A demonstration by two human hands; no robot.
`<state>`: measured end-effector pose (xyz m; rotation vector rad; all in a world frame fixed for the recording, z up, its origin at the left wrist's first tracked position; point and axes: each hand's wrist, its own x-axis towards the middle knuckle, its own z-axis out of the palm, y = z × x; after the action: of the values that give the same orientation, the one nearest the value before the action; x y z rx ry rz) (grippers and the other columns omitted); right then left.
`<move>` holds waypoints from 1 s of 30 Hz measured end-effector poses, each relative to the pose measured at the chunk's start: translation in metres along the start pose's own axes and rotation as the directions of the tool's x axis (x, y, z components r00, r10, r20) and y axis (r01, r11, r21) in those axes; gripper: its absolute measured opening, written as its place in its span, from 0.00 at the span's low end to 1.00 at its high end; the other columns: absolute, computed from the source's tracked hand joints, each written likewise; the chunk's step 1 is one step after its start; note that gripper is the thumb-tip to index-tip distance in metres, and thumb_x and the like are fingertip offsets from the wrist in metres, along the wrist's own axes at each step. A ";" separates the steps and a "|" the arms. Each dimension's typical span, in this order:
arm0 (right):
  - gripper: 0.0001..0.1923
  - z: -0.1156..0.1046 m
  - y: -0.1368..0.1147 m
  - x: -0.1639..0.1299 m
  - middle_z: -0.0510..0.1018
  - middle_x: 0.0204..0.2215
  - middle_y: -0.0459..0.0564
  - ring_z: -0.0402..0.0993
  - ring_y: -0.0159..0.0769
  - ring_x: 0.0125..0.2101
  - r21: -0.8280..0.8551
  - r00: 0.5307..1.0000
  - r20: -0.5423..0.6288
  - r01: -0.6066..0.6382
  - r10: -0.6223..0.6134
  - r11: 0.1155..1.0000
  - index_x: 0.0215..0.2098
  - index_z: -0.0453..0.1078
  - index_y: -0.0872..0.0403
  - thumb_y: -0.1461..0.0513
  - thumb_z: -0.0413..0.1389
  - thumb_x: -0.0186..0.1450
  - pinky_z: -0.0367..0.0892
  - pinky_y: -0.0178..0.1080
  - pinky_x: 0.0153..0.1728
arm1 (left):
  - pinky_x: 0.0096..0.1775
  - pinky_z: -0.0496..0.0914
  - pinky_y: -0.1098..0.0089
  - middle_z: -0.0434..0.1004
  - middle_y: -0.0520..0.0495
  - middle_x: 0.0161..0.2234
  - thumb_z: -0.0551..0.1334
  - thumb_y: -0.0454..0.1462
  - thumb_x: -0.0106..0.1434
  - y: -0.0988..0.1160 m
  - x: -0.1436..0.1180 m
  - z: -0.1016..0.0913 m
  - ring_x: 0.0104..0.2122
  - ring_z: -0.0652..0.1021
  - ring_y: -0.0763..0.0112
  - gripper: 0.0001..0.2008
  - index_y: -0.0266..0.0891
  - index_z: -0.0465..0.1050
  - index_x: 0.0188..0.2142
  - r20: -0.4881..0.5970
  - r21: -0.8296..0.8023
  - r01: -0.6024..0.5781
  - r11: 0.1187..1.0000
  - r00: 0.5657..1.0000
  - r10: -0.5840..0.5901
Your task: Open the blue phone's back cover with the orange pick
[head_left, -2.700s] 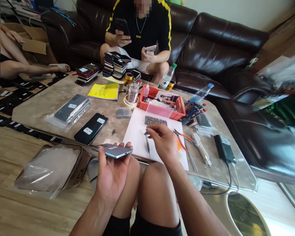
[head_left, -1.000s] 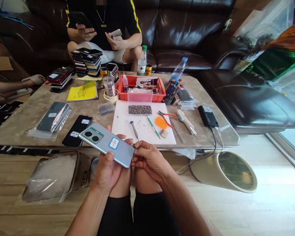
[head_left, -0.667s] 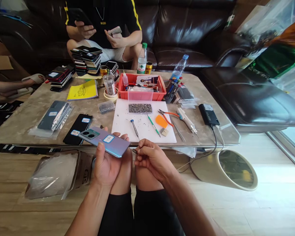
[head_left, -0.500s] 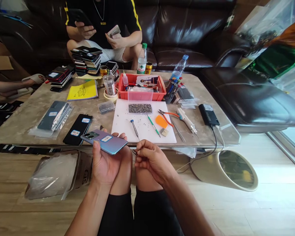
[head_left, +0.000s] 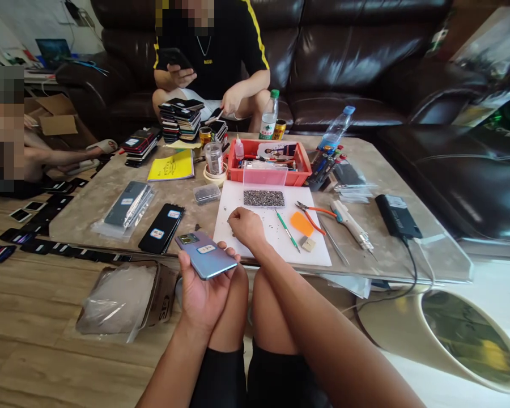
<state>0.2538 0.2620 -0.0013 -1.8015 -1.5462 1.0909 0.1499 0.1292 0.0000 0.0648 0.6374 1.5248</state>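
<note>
My left hand holds a blue-purple smartphone, its back up, with a white label and a camera block at the upper left. The phone is tilted above my knees, off the table's front edge. Over the white sheet is my right hand, fingers curled down and pressed together. Whatever they hold is hidden. A clear box of tiny screws lies just beyond it. To its right are a green pen-like tool, an orange plastic piece and orange-handled cutters.
A black labelled phone and bagged phones lie on the left. Behind stand a red bin, bottles and phone stacks. An electric screwdriver and a corded black box lie right. Another person holds phones across the table.
My right hand has moved from beside the phone, where it held a small dark piece, forward onto the white sheet. The view has turned left. The person opposite has lowered one hand.
</note>
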 end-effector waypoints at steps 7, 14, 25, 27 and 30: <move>0.17 0.011 0.001 0.003 0.86 0.54 0.63 0.82 0.50 0.55 -0.195 0.995 0.020 0.099 -0.097 0.976 0.50 0.83 0.54 0.69 0.53 0.73 0.69 0.45 0.59 | 0.39 0.77 0.67 0.76 0.51 0.38 0.80 0.59 0.56 -0.008 -0.004 0.002 0.33 0.75 0.72 0.32 0.45 0.83 0.53 0.106 0.048 0.002 0.999 0.994 -0.007; 0.17 -0.018 0.020 -0.039 0.89 0.45 0.52 0.87 0.42 0.43 -0.021 0.993 0.014 0.121 -0.121 0.992 0.52 0.83 0.52 0.66 0.54 0.72 0.76 0.42 0.49 | 0.30 0.70 0.71 0.77 0.51 0.37 0.81 0.58 0.53 -0.010 -0.008 0.002 0.29 0.71 0.73 0.36 0.48 0.81 0.56 0.150 0.120 -0.034 0.992 0.989 0.016; 0.10 -0.057 0.053 -0.158 0.88 0.41 0.50 0.84 0.49 0.44 0.214 0.987 0.015 0.151 -0.158 0.965 0.44 0.85 0.46 0.55 0.62 0.70 0.75 0.49 0.50 | 0.52 0.79 0.57 0.84 0.45 0.45 0.75 0.51 0.66 -0.007 -0.015 -0.002 0.39 0.83 0.64 0.27 0.43 0.79 0.59 0.052 0.109 0.033 0.993 0.998 -0.039; 0.12 -0.048 0.056 -0.166 0.88 0.42 0.52 0.84 0.51 0.44 0.316 0.990 0.094 0.071 -0.106 0.946 0.48 0.85 0.45 0.54 0.64 0.69 0.77 0.50 0.46 | 0.55 0.79 0.52 0.86 0.40 0.49 0.72 0.49 0.66 -0.005 -0.018 -0.001 0.44 0.85 0.58 0.26 0.41 0.79 0.60 0.058 0.122 0.047 0.991 0.997 -0.054; 0.20 -0.030 0.058 -0.176 0.87 0.38 0.51 0.85 0.49 0.38 0.463 0.976 0.216 -0.105 0.002 0.880 0.57 0.82 0.46 0.53 0.66 0.68 0.78 0.46 0.37 | 0.60 0.76 0.49 0.84 0.34 0.59 0.68 0.45 0.64 0.000 -0.025 0.002 0.57 0.83 0.48 0.26 0.37 0.79 0.59 0.053 0.204 0.108 0.973 0.991 -0.121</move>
<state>0.3070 0.0820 0.0095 -1.4330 -1.2001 1.5720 0.1528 0.1061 0.0101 0.2270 0.7291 1.3381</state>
